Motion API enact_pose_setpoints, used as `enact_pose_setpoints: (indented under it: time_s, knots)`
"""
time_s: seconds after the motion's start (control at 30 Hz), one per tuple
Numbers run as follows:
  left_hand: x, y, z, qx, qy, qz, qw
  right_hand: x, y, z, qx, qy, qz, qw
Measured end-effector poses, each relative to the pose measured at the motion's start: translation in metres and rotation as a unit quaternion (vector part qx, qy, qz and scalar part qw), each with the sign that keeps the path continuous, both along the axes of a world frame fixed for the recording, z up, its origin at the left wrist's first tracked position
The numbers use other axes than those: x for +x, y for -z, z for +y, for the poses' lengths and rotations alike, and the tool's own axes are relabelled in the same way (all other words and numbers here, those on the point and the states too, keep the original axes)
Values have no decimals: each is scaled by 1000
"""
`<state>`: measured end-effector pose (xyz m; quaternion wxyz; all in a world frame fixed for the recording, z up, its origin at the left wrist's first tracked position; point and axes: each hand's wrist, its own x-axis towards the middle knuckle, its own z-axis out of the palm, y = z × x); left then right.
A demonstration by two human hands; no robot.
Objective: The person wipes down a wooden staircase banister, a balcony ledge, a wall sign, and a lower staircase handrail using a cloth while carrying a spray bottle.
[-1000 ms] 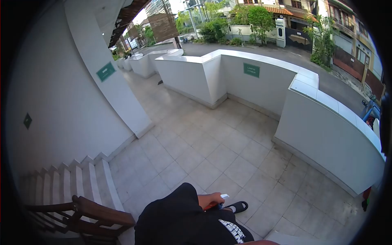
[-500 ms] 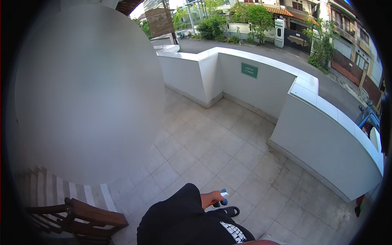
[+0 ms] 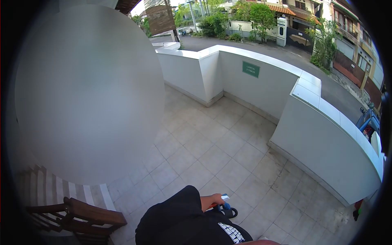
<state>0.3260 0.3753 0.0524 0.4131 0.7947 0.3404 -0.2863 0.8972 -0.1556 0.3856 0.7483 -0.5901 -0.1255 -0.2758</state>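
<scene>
From the head view, we look down at our left hand (image 3: 213, 200), its fingers curled around a small white, blue and orange-red object (image 3: 225, 197); the exact shape is too small for us to tell. It sits just above a black open-toed sandal (image 3: 234, 212), beside our loose black clothing with white lettering (image 3: 171, 214). Our right hand lies outside the view, so we cannot tell its grip. Around us spreads a pale square-tiled floor (image 3: 216, 159), with a dark brown wooden handrail (image 3: 92, 214) at lower left and a low white wall (image 3: 322, 143) bearing a green rectangular sign (image 3: 250, 69).
</scene>
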Motion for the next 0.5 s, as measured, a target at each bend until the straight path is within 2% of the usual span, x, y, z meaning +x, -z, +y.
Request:
enact_pose_setpoints:
  time_s: [0.07, 0.1, 0.17, 0.23, 0.27, 0.3, 0.33, 0.37, 0.4, 0.43, 0.47, 0.5]
  knots:
    - [-11, -7, 1, -21, -9, 10, 1000, -9, -1, -8, 2, 15, 5, 1000]
    - [-14, -1, -2, -30, 30, 12, 999, -28, -3, -42, -2, 48, 8, 999]
    - [-22, 11, 10, 20, 10, 55, 998, -99, 2, -136, 1, 148, 16, 989]
    - [-26, 16, 16, -24, -10, 62, 998, -245, -20, -275, -9, 308, 3, 951]
    - [-19, 8, 17, 31, 6, 112, 993, -342, -51, -337, -24, 393, -13, 919]
    - [-16, 25, 24, -7, -3, 102, 995, -440, -84, -376, -38, 470, -30, 882]
    - [-8, 15, 23, -15, 1, 97, 995, -535, -107, -390, -47, 535, -44, 842]
    - [0, 5, 25, -125, -56, 79, 987, -629, -125, -388, -56, 595, -54, 800]
    - [25, -64, 12, -153, 1, 101, 983, -718, -140, -376, -64, 649, -59, 756]
    - [49, -78, 2, -155, 81, 107, 979, -822, -143, -389, -68, 702, -68, 706]
    - [78, -92, -10, -155, 185, 28, 970, -791, -143, -324, -204, 858, 30, 470]
    - [109, -104, -23, -165, 284, -53, 943, -776, -135, -279, -244, 857, 9, 453]
